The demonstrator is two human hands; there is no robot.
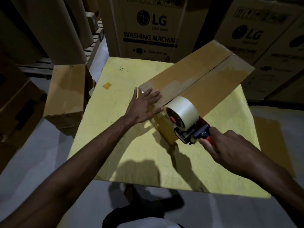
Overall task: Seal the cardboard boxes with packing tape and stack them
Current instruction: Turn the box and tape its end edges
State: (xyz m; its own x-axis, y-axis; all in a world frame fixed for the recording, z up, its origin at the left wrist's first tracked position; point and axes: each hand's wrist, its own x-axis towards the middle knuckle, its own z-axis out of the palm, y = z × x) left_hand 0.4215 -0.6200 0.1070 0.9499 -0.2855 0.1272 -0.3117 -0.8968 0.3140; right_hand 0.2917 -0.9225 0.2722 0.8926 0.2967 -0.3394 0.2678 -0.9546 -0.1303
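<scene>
- A long cardboard box point(197, 74) is laid slantwise on the yellow worktop point(105, 129), its near end toward the middle and its far end reaching to, and seemingly past, the far right corner.
- The two top flaps are closed. The seam between them runs the length of the box and shows as a dark line on the far half, while glossy tape is seen over the near part.
- The left hand point(144, 107) is pressed flat on the top of the box at its near left corner, fingers straight and spread, fingertips close to the seam.
- The right hand point(230, 145) is curled round the red handle of a tape dispenser point(189, 134).
- The dispenser is held against the near end of the box at the seam, and its tape roll point(181, 112) stands just above the top edge there.
- A broad stretch of worktop is left between the box and the left edge, with a small scrap of tape point(107, 86) on it. More is left between the box and the near edge.
- A smaller box point(67, 92) is set on the floor just beside the worktop's left edge.
- Tall printed cartons point(148, 30) are stood close behind the far edge and to the right.
</scene>
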